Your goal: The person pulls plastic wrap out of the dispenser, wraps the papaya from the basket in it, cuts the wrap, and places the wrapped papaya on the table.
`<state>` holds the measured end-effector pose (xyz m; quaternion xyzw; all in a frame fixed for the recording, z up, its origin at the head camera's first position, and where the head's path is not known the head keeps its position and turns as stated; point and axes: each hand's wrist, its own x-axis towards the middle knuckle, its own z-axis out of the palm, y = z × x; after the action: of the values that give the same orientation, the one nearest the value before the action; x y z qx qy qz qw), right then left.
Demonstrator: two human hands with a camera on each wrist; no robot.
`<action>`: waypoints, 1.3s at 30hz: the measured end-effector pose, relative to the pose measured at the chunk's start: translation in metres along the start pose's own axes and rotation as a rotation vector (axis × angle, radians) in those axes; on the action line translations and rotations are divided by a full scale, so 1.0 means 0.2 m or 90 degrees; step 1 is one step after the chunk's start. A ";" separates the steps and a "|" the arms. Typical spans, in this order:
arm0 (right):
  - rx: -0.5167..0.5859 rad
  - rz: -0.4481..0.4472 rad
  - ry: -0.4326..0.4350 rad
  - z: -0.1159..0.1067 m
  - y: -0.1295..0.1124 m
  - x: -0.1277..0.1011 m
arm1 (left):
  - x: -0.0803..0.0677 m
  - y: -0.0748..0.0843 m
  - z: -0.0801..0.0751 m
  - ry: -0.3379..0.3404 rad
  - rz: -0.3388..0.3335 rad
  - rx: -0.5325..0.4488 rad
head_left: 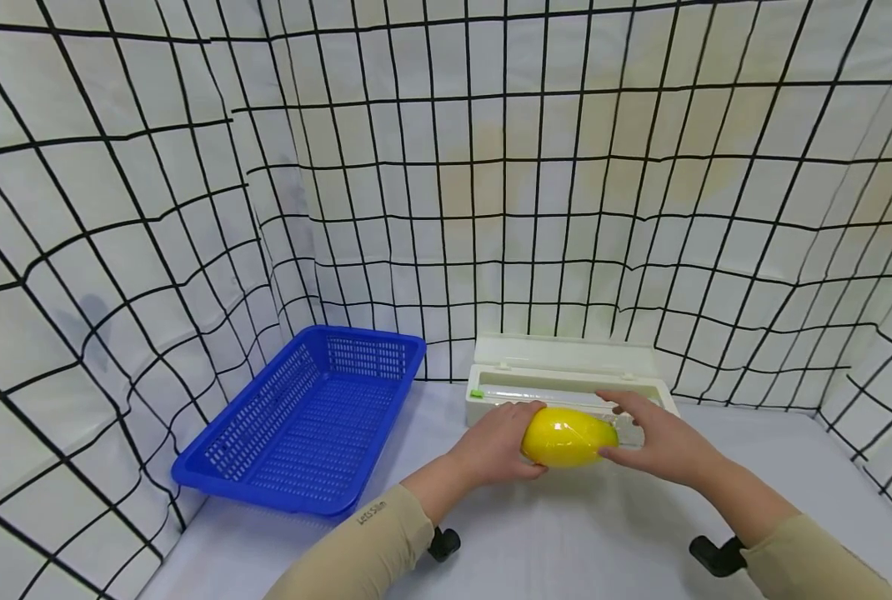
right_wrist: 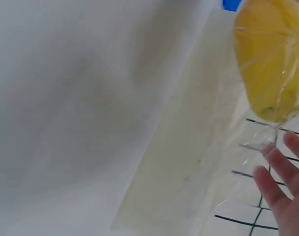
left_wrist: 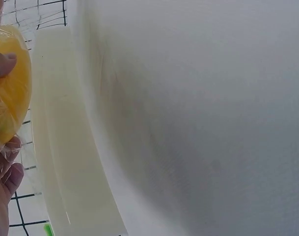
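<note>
A yellow fruit [head_left: 566, 437] wrapped in clear film is held just above the table between both hands. My left hand [head_left: 494, 446] grips its left end, with the thumb [left_wrist: 2, 61] on top and the fingers [left_wrist: 12, 172] below. My right hand [head_left: 659, 446] cups the right end, where the film [right_wrist: 262, 142] gathers into a loose tail. Its fingers [right_wrist: 279, 182] are straight and slightly apart from the fruit [right_wrist: 267, 59]. Right behind the fruit stands a cream film dispenser box [head_left: 566, 371] with its lid up.
A blue slotted basket [head_left: 311, 417] lies at the left on the white table [head_left: 566, 533]. White sheets with a black grid [head_left: 491, 167] wall in the back and both sides. The dispenser [right_wrist: 188, 162] runs along the back edge.
</note>
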<state>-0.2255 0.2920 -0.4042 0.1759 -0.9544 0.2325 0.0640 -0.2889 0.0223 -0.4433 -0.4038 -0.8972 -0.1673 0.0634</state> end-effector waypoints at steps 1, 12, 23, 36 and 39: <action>-0.012 -0.013 0.015 0.00 -0.01 0.00 | 0.00 0.00 0.00 0.001 0.002 -0.001; -0.163 -0.173 0.059 0.10 -0.07 0.05 | 0.03 0.00 -0.05 -0.024 0.001 -0.046; -0.132 -0.186 0.054 0.13 -0.05 0.10 | 0.09 -0.04 -0.13 -0.069 0.010 -0.111; -0.023 -0.098 0.033 0.09 -0.06 0.13 | 0.05 -0.11 -0.30 -0.097 -0.073 0.019; -0.011 -0.085 0.020 0.07 -0.06 0.14 | 0.04 -0.09 -0.33 -0.058 -0.044 0.030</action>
<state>-0.2480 0.2670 -0.4064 0.2351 -0.9413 0.2224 0.0958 -0.3093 -0.0065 -0.3830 -0.3785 -0.9161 -0.1296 0.0260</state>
